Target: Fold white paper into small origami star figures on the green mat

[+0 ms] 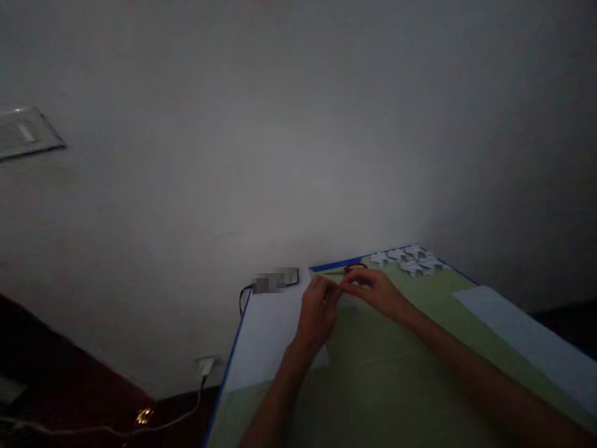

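Over the far part of the green tabletop (373,361), my left hand (319,311) and my right hand (375,289) meet at their fingertips. Both are closed in a pinch; whatever sits between the fingers is too small and dark to make out. Just behind my right hand lie scissors with a red handle (355,266), partly hidden by the fingers. A white paper sheet (270,339) lies under and to the left of my left hand. Several white pointed paper pieces (415,266) lie in a group at the far right, beyond my right hand.
A phone-like device (291,277) with a black cable is at the far left corner. Another white sheet (527,342) runs along the right edge. Behind the table stands a grey wall (280,155). A white plug (205,367) with a cord is low on the left.
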